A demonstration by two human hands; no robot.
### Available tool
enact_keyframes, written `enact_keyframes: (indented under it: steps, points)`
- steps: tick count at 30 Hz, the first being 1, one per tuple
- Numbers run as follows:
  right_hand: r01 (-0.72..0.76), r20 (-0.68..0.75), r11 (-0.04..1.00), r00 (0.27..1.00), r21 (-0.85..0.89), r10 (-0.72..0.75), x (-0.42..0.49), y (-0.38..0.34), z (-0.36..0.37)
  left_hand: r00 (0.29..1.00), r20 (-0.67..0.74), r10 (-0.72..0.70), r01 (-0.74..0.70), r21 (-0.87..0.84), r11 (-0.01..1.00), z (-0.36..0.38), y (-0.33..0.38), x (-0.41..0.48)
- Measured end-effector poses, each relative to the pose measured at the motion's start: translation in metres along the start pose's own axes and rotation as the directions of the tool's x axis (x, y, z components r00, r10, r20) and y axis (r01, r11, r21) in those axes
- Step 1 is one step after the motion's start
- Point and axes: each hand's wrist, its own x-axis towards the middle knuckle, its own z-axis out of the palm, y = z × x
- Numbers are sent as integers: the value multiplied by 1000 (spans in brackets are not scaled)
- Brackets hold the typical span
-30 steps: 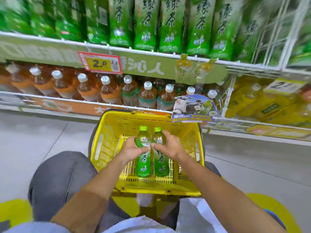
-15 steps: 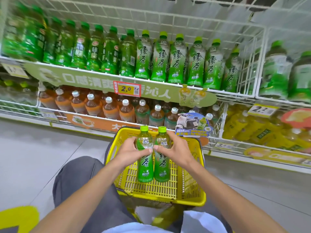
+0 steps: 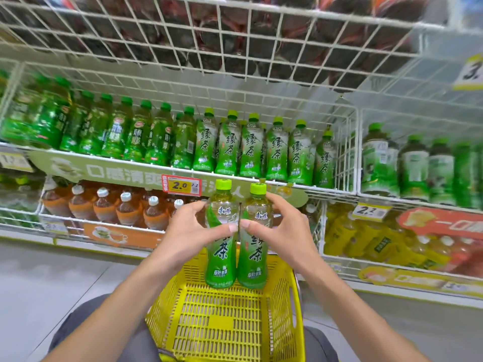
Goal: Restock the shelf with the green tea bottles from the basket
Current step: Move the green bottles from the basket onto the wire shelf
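The yellow basket [image 3: 230, 322] sits just below me. Above it my left hand [image 3: 188, 231] grips one green tea bottle [image 3: 222, 246] and my right hand [image 3: 285, 231] grips the second bottle [image 3: 254, 252], both upright and touching. I hold each by its upper half only, so either could slip or swing. Farther off, the shelf [image 3: 130, 173] carries a tightly packed row of matching bottles [image 3: 261, 150], and pushing mine in could topple the front ones.
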Motion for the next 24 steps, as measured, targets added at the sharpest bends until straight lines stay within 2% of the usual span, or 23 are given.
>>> enact_keyframes:
  steps: [4, 8, 14, 24]
  points:
    - [-12, -83, 1000, 996, -3, 11, 14, -8, -25, 999, 18, 33, -32, -47, 998, 13, 38, 14]
    - [-15, -145, 999, 989, -29, 10, 30, -16, -56, 997, 17, 70, -70, 56, 996, 25, 69, 41]
    - [-23, -248, 998, 969, -66, 6, 64, -20, -99, 989, -5, 145, -144, 91, 985, 50, 116, 82]
    - [-73, -322, 986, 947, -150, 21, 141, -1, -162, 992, -28, 120, -115, 156, 981, 106, 183, 151]
